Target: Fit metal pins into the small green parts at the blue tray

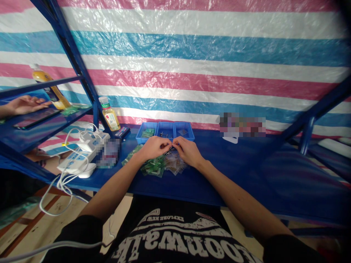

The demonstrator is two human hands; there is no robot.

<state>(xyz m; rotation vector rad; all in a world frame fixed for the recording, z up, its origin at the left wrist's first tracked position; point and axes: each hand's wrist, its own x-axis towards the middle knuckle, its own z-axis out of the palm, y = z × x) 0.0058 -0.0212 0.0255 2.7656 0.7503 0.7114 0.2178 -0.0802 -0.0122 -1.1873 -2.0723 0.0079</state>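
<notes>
Head view: the left hand [155,148] and right hand [189,152] come together at the fingertips, pinching a small dark metal part [172,148] above a pile of small plastic bags [164,165], before a blue three-compartment tray [164,130] on the blue shelf [233,164].

One head-worn cam, looking fwd & down from above the black printed T-shirt [175,237], close over the left hand [153,148] & right hand [190,152] at a blue steel shelf [219,182], w/ pink-white-blue striped plastic tarp [192,62] behind.
</notes>
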